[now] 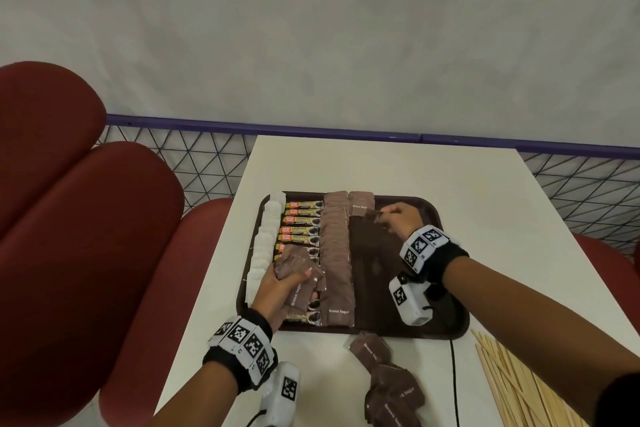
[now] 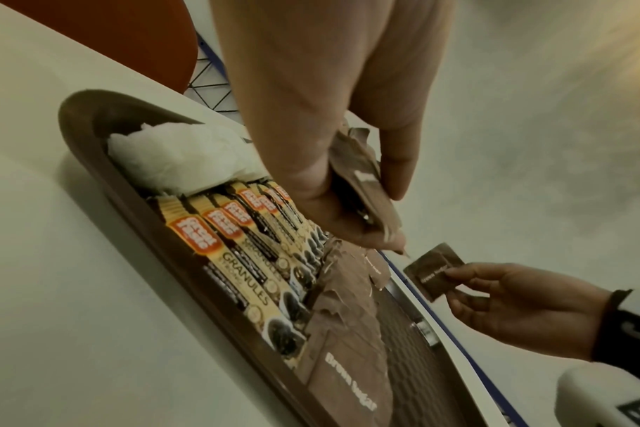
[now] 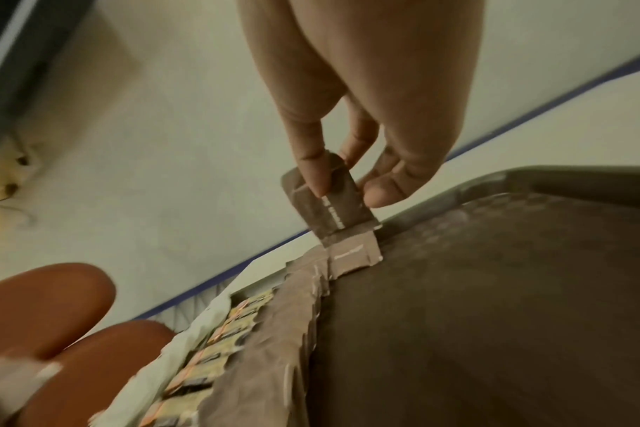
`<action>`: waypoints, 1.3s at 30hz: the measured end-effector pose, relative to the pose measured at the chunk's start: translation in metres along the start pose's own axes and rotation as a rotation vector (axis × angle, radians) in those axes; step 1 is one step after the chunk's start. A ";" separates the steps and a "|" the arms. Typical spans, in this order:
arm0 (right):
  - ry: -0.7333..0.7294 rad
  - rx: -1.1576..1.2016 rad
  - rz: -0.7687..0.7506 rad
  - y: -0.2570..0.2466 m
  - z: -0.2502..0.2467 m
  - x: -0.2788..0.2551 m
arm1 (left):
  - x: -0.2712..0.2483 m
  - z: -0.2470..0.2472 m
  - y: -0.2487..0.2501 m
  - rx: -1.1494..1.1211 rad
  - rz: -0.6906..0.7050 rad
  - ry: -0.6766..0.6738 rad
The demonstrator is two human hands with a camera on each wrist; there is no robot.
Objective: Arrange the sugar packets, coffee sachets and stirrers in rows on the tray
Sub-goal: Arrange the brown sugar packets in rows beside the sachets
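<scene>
Left hand (image 1: 277, 288) grips a bunch of brown paper sugar packets (image 1: 298, 279) over the tray's 8 o'clock area, above the coffee row. Right hand (image 1: 401, 218) pinches one brown sugar packet (image 3: 329, 202) at 1 o'clock, just above the packet starting a second brown row (image 1: 361, 204). Dark brown plastic tray (image 1: 446, 331) holds, 9 to 12 o'clock: white sachets (image 1: 268, 232), yellow coffee sachets (image 1: 299, 224), full brown sugar row (image 1: 336, 260). Loose brown packets (image 1: 388, 381) and pale wooden stirrers (image 1: 512, 381) lie on the white table (image 1: 381, 163) at 6 and 5 o'clock.
</scene>
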State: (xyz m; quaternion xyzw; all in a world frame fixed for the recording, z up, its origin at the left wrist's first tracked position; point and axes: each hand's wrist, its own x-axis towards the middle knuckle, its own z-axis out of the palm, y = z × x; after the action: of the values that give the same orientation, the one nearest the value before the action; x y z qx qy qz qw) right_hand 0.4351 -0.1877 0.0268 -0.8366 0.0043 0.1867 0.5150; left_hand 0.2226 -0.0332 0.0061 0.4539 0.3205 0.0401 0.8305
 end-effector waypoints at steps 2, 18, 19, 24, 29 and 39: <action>0.027 0.040 0.031 -0.001 -0.002 0.011 | 0.002 -0.003 0.002 -0.006 -0.001 0.002; 0.148 -0.080 0.199 0.023 0.040 0.047 | 0.011 -0.024 0.013 -0.057 -0.020 -0.002; 0.139 -0.091 0.201 0.023 0.041 0.047 | 0.011 -0.026 0.014 -0.056 -0.022 -0.002; 0.103 -0.242 0.233 0.024 0.046 0.053 | 0.011 -0.029 0.014 -0.059 -0.036 -0.006; 0.105 -0.436 0.159 0.024 0.048 0.058 | 0.009 -0.032 0.016 -0.081 -0.051 -0.049; 0.141 -0.404 0.088 0.022 0.046 0.045 | 0.015 -0.033 0.013 -0.061 -0.030 -0.015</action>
State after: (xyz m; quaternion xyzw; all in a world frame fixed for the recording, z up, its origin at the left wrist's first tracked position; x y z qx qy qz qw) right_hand 0.4582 -0.1504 -0.0244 -0.9328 0.0394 0.1473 0.3265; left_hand 0.2186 0.0034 -0.0035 0.4238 0.3199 0.0339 0.8467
